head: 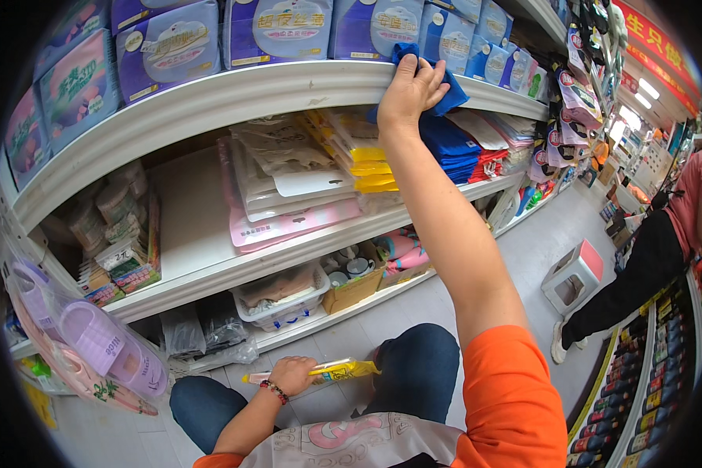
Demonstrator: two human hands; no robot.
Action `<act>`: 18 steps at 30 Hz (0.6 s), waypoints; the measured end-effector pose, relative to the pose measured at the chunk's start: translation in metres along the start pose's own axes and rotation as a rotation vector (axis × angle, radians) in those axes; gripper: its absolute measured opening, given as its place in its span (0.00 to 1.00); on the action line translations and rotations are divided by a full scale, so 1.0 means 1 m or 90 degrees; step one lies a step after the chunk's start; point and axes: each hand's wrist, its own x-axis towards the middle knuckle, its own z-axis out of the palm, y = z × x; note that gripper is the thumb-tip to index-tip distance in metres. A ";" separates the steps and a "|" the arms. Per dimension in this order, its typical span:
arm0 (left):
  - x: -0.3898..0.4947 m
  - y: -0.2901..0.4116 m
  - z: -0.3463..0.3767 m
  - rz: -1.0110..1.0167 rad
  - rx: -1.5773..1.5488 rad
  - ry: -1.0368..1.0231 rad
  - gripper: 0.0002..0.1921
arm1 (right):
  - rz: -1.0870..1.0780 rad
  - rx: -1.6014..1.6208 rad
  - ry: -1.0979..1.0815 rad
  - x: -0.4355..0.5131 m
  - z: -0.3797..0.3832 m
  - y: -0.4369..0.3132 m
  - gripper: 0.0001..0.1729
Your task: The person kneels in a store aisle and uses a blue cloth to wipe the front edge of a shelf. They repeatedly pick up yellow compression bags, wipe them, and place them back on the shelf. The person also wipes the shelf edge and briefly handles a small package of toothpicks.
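My right hand [414, 90] reaches up to the white front edge of a shelf [257, 88], gripping a blue cloth [451, 98] pressed against that edge. Low down between my knees, my left hand [292, 374] is closed around a long, slim yellow plastic package [345, 370]; its contents cannot be made out. Just above the cloth stand purple and blue packs of sanitary pads [278, 32]. On the shelf below my right wrist lie folded blue cloths [449, 149] and flat yellow packages [374, 169], partly hidden by my forearm.
Flat clear and pink packages [298, 216] lie on the middle shelf. A white plastic basket [284, 298] and a cardboard box of mugs [354, 272] stand on the bottom shelf. Purple slippers [114, 348] hang at left. At right are a stool [573, 278] and another person [658, 240].
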 end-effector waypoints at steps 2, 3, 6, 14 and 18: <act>0.000 0.001 -0.003 -0.007 -0.005 0.000 0.15 | 0.003 -0.005 0.004 0.001 0.002 0.004 0.28; 0.000 0.002 -0.004 -0.009 -0.006 -0.001 0.15 | -0.001 -0.022 0.028 0.005 0.003 0.008 0.28; 0.000 0.004 -0.008 -0.005 0.006 0.015 0.15 | -0.002 -0.049 0.098 0.027 0.001 0.028 0.28; -0.002 0.011 -0.021 0.001 -0.004 0.031 0.15 | -0.042 -0.170 0.114 0.097 -0.043 0.077 0.32; -0.007 0.012 -0.024 0.014 0.001 0.071 0.15 | -0.019 -0.122 0.090 0.076 -0.035 0.059 0.32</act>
